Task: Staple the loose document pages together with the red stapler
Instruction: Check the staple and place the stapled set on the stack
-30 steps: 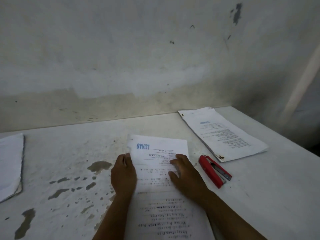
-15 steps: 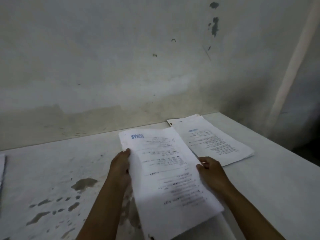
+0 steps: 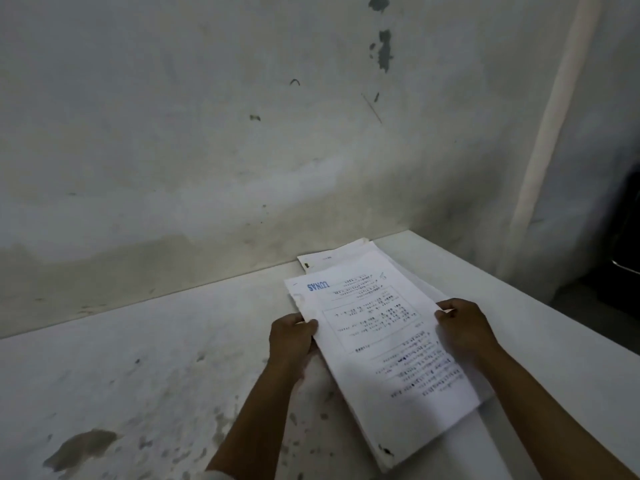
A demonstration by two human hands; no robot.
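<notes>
Head view, left to right: stained desk (image 3: 138,358); left hand (image 3: 291,337) and right hand (image 3: 464,327) pinch opposite side edges of the document pages (image 3: 377,344), lifted over another paper stack (image 3: 349,252), probably to square them. Red stapler not visible.

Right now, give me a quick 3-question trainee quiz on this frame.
1. True or false: the red stapler is in view.
2. Which hand holds the document pages? A) left hand only B) right hand only C) both
3. Fill in: beyond the held pages, on the table, lies a second ____.

Key: 1 false; 2 C, one on each side edge; 3 paper stack.
</notes>
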